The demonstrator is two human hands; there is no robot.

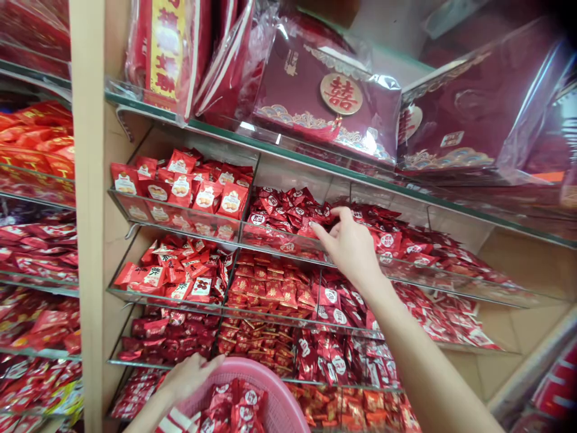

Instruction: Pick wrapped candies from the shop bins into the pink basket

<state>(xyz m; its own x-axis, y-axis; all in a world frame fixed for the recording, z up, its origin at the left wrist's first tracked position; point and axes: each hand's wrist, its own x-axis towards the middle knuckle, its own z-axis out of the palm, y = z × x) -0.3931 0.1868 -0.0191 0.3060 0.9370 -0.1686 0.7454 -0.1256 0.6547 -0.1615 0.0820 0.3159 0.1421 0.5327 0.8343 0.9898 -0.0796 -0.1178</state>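
Observation:
My right hand [349, 243] reaches up into a glass shelf bin of small red wrapped candies [288, 213] and its fingers close around a few of the packets. My left hand [189, 377] grips the rim of a pink plastic basket [279, 403] low in the picture. Several of the same red candy packets [237, 412] lie in the basket.
Glass shelves [279, 243] in tiers hold many kinds of red-wrapped sweets in divided bins. Above them lie big dark red gift boxes in clear wrap [324, 96]. A beige wooden upright [88, 210] splits off more candy shelves at the left.

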